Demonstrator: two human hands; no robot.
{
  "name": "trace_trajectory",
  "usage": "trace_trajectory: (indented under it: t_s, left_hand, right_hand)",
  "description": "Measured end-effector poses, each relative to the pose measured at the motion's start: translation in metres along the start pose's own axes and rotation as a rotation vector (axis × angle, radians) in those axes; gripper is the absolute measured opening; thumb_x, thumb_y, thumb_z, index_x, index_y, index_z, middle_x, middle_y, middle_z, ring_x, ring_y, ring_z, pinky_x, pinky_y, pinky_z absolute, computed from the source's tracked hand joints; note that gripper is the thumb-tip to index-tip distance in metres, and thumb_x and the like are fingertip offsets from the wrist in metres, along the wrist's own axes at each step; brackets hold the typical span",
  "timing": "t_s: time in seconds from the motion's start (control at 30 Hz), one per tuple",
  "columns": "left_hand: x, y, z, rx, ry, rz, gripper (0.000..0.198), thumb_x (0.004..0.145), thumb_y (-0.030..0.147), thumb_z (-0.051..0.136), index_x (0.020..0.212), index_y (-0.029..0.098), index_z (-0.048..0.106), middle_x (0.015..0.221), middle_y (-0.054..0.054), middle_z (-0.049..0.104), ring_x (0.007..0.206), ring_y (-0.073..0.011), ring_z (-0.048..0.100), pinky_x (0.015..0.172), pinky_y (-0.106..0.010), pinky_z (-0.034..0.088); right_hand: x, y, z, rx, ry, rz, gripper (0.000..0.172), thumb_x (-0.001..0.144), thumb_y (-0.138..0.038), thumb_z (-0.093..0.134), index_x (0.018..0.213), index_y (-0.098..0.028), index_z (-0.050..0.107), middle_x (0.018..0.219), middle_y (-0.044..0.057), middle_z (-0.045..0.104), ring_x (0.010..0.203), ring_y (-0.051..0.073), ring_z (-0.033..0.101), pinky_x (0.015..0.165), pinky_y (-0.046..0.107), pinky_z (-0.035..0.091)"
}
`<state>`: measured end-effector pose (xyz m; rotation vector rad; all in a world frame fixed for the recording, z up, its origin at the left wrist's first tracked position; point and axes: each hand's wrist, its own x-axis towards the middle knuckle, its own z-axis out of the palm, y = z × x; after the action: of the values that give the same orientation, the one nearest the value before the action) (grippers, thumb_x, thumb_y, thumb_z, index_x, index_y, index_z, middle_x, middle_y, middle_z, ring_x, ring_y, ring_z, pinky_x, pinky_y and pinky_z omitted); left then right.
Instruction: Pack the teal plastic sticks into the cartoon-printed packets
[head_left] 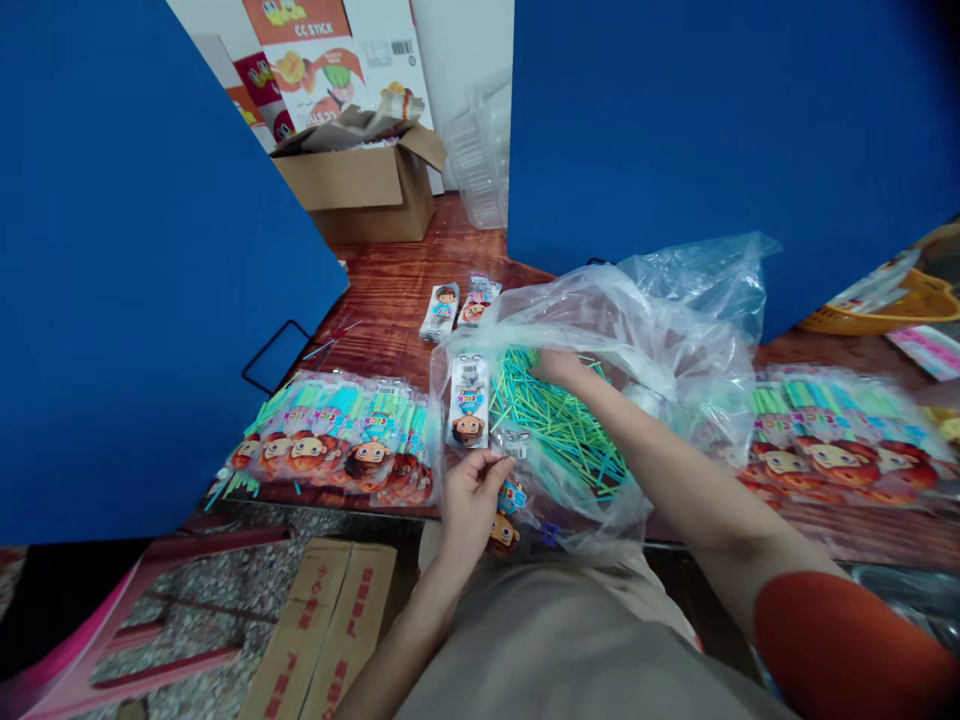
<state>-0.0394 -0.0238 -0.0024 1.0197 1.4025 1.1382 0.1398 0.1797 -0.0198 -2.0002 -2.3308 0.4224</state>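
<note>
My left hand [472, 490] is closed in a pinch on the top edge of a clear printed packet [511, 497], which hangs at the table's front edge. Inside a large clear plastic bag [592, 300], my right hand [559, 367] reaches into a heap of thin green and blue plastic sticks [559, 430]. Its fingertips are hidden among the sticks, so I cannot see what they hold. A stack of flat printed packets [469, 400] with a cartoon face lies left of the heap, just beyond my left hand.
Filled packets of sticks [337, 435] lie in an overlapping row at left, and more filled packets [832, 435] at right. Two small packet stacks [441, 310] sit farther back. Blue panels [735, 130] flank the table. An open cardboard box [360, 185] and a yellow basket [877, 318] stand beyond.
</note>
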Motion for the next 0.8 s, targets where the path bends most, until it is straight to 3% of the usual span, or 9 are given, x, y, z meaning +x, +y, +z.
trace_trajectory:
  t_s: [0.2, 0.4, 0.5, 0.67, 0.8]
  left_hand:
    - [0.001, 0.004, -0.003, -0.010, -0.004, 0.003, 0.023, 0.076, 0.039, 0.071, 0.071, 0.018, 0.063, 0.061, 0.002, 0.059, 0.058, -0.0126, 0.051, 0.057, -0.023, 0.042]
    - [0.004, 0.004, -0.004, -0.055, 0.013, 0.009, 0.023, 0.076, 0.039, 0.071, 0.071, 0.018, 0.064, 0.063, 0.002, 0.060, 0.057, -0.0118, 0.051, 0.058, -0.024, 0.043]
    - [0.007, 0.003, -0.004, -0.067, 0.021, 0.003, 0.025, 0.075, 0.042, 0.072, 0.073, 0.018, 0.065, 0.062, 0.002, 0.061, 0.057, -0.0123, 0.052, 0.058, -0.024, 0.044]
    - [0.010, 0.005, -0.005, -0.057, 0.054, 0.034, 0.026, 0.073, 0.043, 0.074, 0.076, 0.018, 0.069, 0.066, 0.002, 0.064, 0.059, -0.0125, 0.054, 0.060, -0.024, 0.045]
    - [0.011, 0.003, -0.004, -0.059, 0.061, 0.043, 0.024, 0.074, 0.040, 0.074, 0.074, 0.017, 0.068, 0.065, 0.002, 0.063, 0.058, -0.0119, 0.053, 0.059, -0.023, 0.045]
  right_hand:
    - [-0.018, 0.005, -0.016, 0.021, -0.034, -0.059, 0.018, 0.087, -0.022, 0.062, 0.097, -0.012, 0.072, 0.102, 0.017, 0.073, 0.096, 0.028, 0.068, 0.081, 0.032, 0.050]
    - [-0.062, 0.015, -0.031, 0.137, 0.030, -0.292, 0.009, 0.084, -0.024, 0.060, 0.084, -0.017, 0.064, 0.087, 0.008, 0.069, 0.079, 0.019, 0.061, 0.074, 0.028, 0.042]
    - [-0.078, 0.023, -0.028, 0.217, 0.103, -0.336, 0.016, 0.089, -0.030, 0.053, 0.080, -0.018, 0.056, 0.080, 0.004, 0.062, 0.071, 0.016, 0.054, 0.068, 0.027, 0.040]
    - [-0.098, 0.033, -0.014, 0.572, 0.252, -0.290, 0.035, 0.088, -0.049, 0.055, 0.068, -0.022, 0.043, 0.062, -0.004, 0.042, 0.058, 0.013, 0.039, 0.057, 0.027, 0.030]
    - [-0.110, 0.034, -0.005, 0.723, 0.303, -0.217, 0.042, 0.089, -0.059, 0.054, 0.070, -0.023, 0.041, 0.063, -0.005, 0.040, 0.057, 0.013, 0.038, 0.057, 0.028, 0.031]
